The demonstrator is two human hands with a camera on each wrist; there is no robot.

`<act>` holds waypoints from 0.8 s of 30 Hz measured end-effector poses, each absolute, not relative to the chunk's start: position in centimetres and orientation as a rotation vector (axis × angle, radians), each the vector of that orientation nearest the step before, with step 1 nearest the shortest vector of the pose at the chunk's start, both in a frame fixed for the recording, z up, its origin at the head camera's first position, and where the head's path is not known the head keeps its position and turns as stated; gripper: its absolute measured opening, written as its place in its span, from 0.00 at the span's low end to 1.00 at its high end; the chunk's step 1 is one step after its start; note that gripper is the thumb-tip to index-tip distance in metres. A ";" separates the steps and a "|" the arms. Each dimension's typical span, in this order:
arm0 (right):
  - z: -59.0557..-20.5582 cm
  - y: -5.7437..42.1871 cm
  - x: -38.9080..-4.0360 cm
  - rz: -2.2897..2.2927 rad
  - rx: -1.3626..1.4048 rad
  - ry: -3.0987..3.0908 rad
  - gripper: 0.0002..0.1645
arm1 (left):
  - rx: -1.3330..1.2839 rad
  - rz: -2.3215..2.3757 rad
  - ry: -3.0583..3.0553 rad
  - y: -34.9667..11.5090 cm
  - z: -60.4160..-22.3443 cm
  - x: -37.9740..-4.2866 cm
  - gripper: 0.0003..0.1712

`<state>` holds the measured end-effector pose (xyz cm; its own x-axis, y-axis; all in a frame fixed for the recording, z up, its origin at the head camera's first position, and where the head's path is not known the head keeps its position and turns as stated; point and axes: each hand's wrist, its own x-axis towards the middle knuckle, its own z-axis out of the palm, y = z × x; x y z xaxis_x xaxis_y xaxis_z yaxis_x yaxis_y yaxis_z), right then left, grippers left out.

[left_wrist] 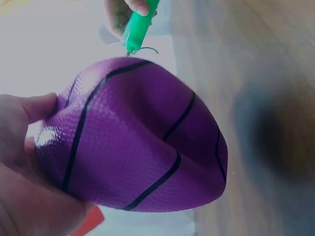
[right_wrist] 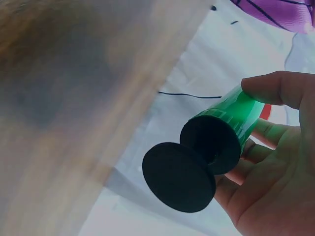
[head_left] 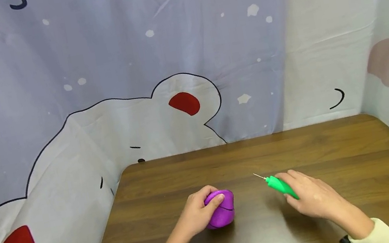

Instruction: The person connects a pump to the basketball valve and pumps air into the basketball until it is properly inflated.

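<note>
The person has one thing in each hand, and the work seems to be at the stage of preparing, before the two things meet. The left hand (head_left: 196, 212) holds the purple ball (head_left: 224, 216), with the thumb lying across its side and the fingers curled around it. The ball is over the near part of the counter (head_left: 247, 155); whether it touches the wood I cannot tell. It looks soft – the left wrist view shows a deep dent between its black lines.

The right hand (head_left: 314, 195) grips the green pump (head_left: 279, 186) between thumb and curled fingers. Its thin needle (head_left: 259, 176) points up and toward the ball's side, but in the head view it stays apart from the ball. The black handle (right_wrist: 178, 178) at the other end is free of the fingers.

In my judgement, the next move calls for finding the ball's hole, which I cannot see – then for bringing the needle straight to it, with the ball held steady.
</note>
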<state>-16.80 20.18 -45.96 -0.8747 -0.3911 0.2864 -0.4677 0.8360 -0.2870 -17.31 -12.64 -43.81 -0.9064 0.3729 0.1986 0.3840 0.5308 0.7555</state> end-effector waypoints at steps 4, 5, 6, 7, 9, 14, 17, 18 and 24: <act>-45.0 19.9 -16.4 0.508 0.680 -2.766 0.33 | -0.823 -1.374 -2.587 -12.7 -43.0 -16.7 0.06; -44.8 19.9 -16.3 0.507 0.687 -2.751 0.33 | -0.862 -1.366 -2.539 -12.7 -42.9 -16.5 0.06; -44.6 19.8 -16.1 0.506 0.695 -2.734 0.33 | -0.902 -1.343 -2.484 -12.7 -42.8 -16.4 0.05; -44.4 19.7 -16.0 0.502 0.703 -2.717 0.33 | -0.938 -1.320 -2.431 -12.7 -42.8 -16.3 0.05; -44.1 19.6 -15.8 0.494 0.724 -2.678 0.33 | -0.994 -1.266 -2.332 -12.6 -42.7 -16.1 0.04; -43.6 19.3 -15.3 0.492 0.777 -2.602 0.33 | -1.055 -1.215 -2.127 -12.5 -42.5 -15.9 0.03; -43.3 19.1 -15.1 0.498 0.787 -2.592 0.34 | -1.037 -1.236 -2.017 -12.6 -42.5 -16.0 0.09; -43.2 19.1 -15.0 0.502 0.790 -2.589 0.34 | -1.031 -1.246 -1.983 -12.6 -42.6 -16.0 0.10; -42.8 18.8 -14.7 0.517 0.798 -2.545 0.32 | -0.950 -1.362 -1.886 -12.6 -42.6 -16.2 0.07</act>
<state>-14.70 18.83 -42.75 -0.7464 -0.4475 0.4926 -0.6043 0.7658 -0.2199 -16.19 -12.64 -42.57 -0.5503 0.1948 0.8119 0.8319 0.2104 0.5134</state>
